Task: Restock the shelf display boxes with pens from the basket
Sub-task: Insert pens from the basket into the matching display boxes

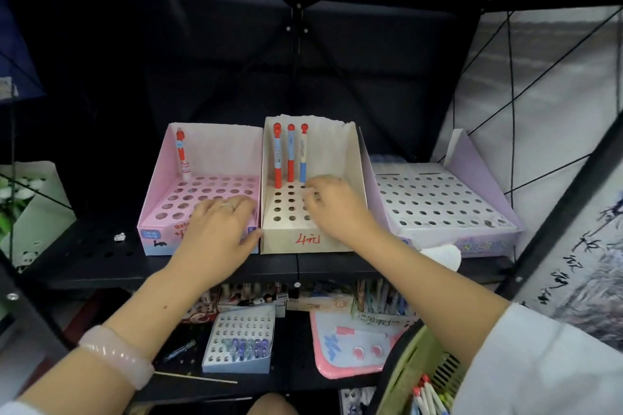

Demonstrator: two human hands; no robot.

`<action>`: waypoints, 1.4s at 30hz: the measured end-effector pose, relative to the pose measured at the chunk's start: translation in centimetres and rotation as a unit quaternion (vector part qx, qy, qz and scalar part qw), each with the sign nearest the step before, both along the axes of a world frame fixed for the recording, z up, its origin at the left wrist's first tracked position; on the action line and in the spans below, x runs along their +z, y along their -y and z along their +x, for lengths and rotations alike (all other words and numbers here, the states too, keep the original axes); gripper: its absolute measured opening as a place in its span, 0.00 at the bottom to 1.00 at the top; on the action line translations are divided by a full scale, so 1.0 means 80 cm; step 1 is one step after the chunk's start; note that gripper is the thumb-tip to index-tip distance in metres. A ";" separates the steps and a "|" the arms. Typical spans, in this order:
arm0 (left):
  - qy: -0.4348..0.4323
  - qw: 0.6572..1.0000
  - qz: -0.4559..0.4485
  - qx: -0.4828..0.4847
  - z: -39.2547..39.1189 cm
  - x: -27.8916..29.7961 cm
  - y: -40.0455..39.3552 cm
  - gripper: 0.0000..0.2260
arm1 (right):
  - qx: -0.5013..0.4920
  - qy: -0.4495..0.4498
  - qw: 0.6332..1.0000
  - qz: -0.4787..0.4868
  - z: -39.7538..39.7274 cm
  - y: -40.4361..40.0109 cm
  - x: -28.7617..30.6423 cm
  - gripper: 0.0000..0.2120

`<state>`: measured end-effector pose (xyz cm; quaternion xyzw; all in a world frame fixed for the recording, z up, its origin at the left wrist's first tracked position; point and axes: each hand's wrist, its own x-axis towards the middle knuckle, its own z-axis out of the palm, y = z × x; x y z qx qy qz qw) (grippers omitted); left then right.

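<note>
While both arms reach up onto the black shelf [101, 256], the hands sit low over two of the three display boxes. Left hand [215, 229]: palm down, fingers spread and relaxed, resting across the front of the pink box [158, 212], thumb against the corner where it meets the beige box [350, 158]. Grasping nothing. Ring on one finger; pale bangle [116, 355] on the wrist. Forearm runs in from lower left.

Right hand [332, 202]: knuckles up, fingers curled down onto the holed top of the beige box, right half. Fingertips hidden under the hand; cannot tell if they pinch anything. Forearm comes from lower right, white sleeve [539, 360] at the elbow.

Pens: three upright in the beige box's back row [290, 153], red and blue, just beyond the right hand. One red pen [182, 153] upright in the pink box's back left corner. Purple box [438, 202] to the right, holes showing.

Green basket [404, 377] at lower right, under the right arm, holds more pens [428, 394], white with red tips. Lower shelf carries a small holed box [239, 340] and a pink board [347, 344].
</note>
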<state>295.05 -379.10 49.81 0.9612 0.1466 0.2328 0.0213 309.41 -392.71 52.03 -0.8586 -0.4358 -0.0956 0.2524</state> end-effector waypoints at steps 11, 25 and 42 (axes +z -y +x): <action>-0.053 0.998 -0.011 -0.017 0.022 -0.004 0.030 0.18 | -0.144 -0.031 0.954 -0.261 0.092 0.122 -0.011 0.23; -0.058 0.996 -0.064 -0.012 0.006 0.017 0.040 0.19 | -0.117 -0.042 0.991 -0.059 0.069 0.113 0.020 0.18; -0.143 0.911 -0.294 -0.251 0.002 -0.144 0.289 0.11 | -0.184 -0.335 0.872 -0.304 -0.043 0.321 -0.270 0.20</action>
